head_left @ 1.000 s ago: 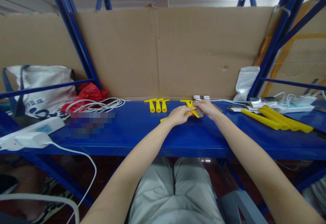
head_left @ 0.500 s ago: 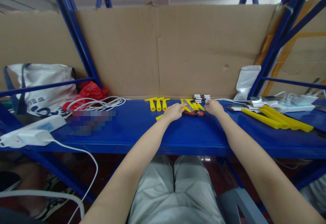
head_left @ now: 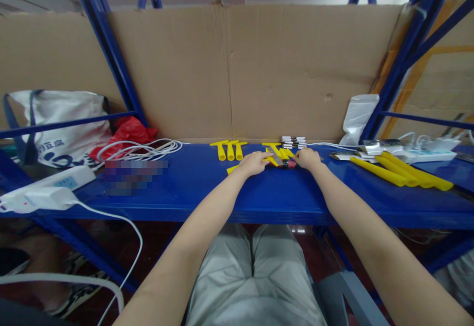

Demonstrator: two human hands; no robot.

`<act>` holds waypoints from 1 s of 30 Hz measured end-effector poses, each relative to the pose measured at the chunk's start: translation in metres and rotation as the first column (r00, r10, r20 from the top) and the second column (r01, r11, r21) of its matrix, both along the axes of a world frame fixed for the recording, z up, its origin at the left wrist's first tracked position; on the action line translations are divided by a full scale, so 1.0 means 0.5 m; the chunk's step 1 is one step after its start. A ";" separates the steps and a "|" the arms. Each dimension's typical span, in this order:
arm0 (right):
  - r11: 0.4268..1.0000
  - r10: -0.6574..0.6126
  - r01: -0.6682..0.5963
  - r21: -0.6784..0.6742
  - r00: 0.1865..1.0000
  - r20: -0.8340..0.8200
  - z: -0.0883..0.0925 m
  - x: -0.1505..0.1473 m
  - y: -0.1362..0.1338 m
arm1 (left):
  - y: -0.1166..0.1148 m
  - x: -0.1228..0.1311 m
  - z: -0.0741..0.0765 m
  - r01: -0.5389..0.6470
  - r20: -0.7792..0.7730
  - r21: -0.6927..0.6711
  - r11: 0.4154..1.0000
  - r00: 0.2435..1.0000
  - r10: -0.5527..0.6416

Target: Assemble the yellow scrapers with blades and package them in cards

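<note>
Nearest, on the blue table (head_left: pixel 207 192), the left hand (head_left: pixel 255 163) is closed around a yellow T-shaped piece (head_left: pixel 273 162), its handle end poking out on the near left side of that hand. A grey flat plate (head_left: pixel 276 156) lies at the piece's head, just beyond the left fingertips; whether it is fixed there is too small to tell, so work on this piece looks midway. The right hand (head_left: pixel 308 158) has its fingertips curled down beside small yellow strips (head_left: pixel 284 153) and a red-and-black tool (head_left: pixel 291 164); whether they grip anything is hidden. Well right of that hand lie long yellow tubes (head_left: pixel 414 170). Beyond the left hand is another T-shaped piece (head_left: pixel 271 144); farther left, three yellow T-shaped handles (head_left: pixel 230 151) sit in a row, with no plate visible on them. Beyond the right hand is a black-and-white stack (head_left: pixel 293 142). Of the containers, a tote bag (head_left: pixel 70 131) and red bag (head_left: pixel 129 132) sit far left of the left hand, a white pouch (head_left: pixel 359 118) beyond and right of the right hand; their contents are hidden.
</note>
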State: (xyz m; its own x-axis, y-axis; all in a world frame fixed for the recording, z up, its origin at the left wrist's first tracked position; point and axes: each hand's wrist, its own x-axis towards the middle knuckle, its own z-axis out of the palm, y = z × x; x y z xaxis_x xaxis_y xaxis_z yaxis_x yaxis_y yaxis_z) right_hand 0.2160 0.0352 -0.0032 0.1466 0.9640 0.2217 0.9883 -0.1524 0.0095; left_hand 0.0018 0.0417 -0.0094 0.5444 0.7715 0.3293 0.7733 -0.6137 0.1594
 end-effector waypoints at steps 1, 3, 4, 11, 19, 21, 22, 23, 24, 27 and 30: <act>1.000 0.004 -0.004 0.001 1.000 -0.002 0.001 0.000 0.000 | 0.001 0.000 -0.001 0.005 0.001 -0.001 1.000 1.000 -0.005; 1.000 0.011 -0.011 0.003 1.000 -0.006 0.002 -0.001 -0.001 | 0.001 -0.001 -0.001 0.011 0.006 -0.003 1.000 1.000 -0.011; 1.000 0.013 -0.013 0.005 1.000 -0.007 0.004 -0.002 -0.001 | 0.002 -0.001 -0.001 0.013 0.009 -0.004 1.000 1.000 -0.013; 0.994 -0.023 0.029 0.103 0.998 -0.057 0.013 -0.001 -0.006 | 0.005 -0.002 -0.002 0.023 0.007 -0.024 0.999 1.000 -0.023; 0.847 0.124 0.064 0.527 0.941 -0.314 0.015 0.045 0.012 | 0.002 -0.002 -0.001 0.032 0.013 -0.007 0.999 0.999 -0.032; 0.794 0.171 0.084 0.602 0.919 -0.354 0.014 0.051 0.020 | 0.001 -0.002 -0.001 0.035 0.015 -0.007 0.999 0.999 -0.035; 0.777 0.196 0.083 0.624 0.910 -0.366 0.013 0.053 0.024 | 0.001 -0.002 -0.001 0.034 0.014 -0.008 0.999 0.999 -0.034; 0.765 0.221 0.075 0.639 0.902 -0.371 0.012 0.055 0.027 | 0.000 -0.001 -0.001 0.031 0.013 -0.010 0.999 0.999 -0.031; 0.757 0.245 0.061 0.650 0.896 -0.369 0.010 0.056 0.031 | 0.000 -0.001 0.000 0.028 0.011 -0.011 1.000 1.000 -0.027; 0.745 0.300 0.016 0.667 0.885 -0.357 0.002 0.057 0.040 | -0.003 -0.001 0.001 0.027 0.007 -0.010 1.000 1.000 -0.027; 0.746 0.320 0.018 0.665 0.867 -0.382 0.000 0.057 0.043 | -0.005 -0.001 0.003 0.032 0.007 -0.015 0.999 0.999 -0.032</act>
State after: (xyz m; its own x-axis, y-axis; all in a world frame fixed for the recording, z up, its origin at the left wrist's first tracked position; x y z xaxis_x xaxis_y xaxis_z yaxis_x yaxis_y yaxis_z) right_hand 0.2444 0.0565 -0.0033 0.2550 0.6369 0.7276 0.8586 0.1968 -0.4733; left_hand 0.0014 0.0390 -0.0080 0.5669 0.7584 0.3217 0.7519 -0.6359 0.1742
